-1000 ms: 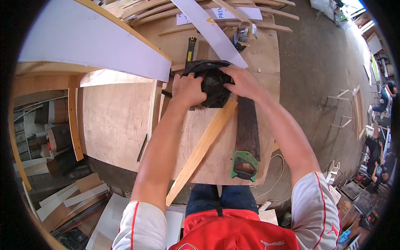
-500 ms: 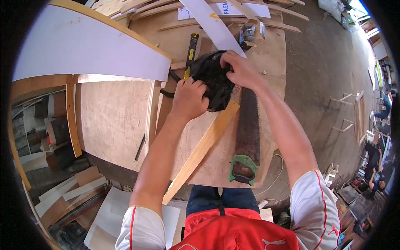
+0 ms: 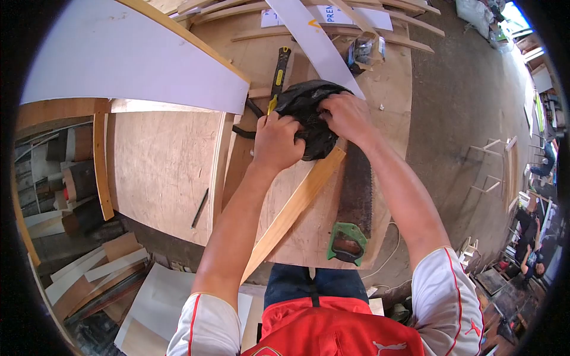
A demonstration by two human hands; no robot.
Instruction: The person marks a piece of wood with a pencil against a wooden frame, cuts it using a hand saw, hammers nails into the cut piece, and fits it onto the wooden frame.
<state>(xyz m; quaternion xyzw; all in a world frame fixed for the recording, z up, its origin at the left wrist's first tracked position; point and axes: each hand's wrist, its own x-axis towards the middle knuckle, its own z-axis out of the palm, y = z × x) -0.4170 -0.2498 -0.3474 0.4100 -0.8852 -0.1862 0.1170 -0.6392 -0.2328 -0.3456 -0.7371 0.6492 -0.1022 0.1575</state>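
Black bag (image 3: 310, 108) — interior dark, details unclear

Left grip (image 3: 276, 142) and right grip (image 3: 348, 116) on black plastic bag (image 3: 306, 107), saw (image 3: 355, 190) nearby

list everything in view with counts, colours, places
bag: 1, black, bench centre
wooden strip: 1, light brown, below bag
handsaw: 1, dark and green, beside wooden strip
tool handle: 1, black and yellow, upper centre
curved pieces: 2, black, left of bag
thin rod: 1, dark, centre left
white strip: 1, white, upper centre
container: 1, clear, upper right of bag
edged panel: 1, white, upper left
slats: several, light brown, top
printed board: 1, white, near slats
workbench: 1, light brown, centre
offcuts: many, brown and white, lower left
people: 2+, dark clothes, far right
shirt: 1, red and white, bottom
trousers: 1, dark blue, bottom
left hand: 1, bare, at bag
right hand: 1, bare, at bag
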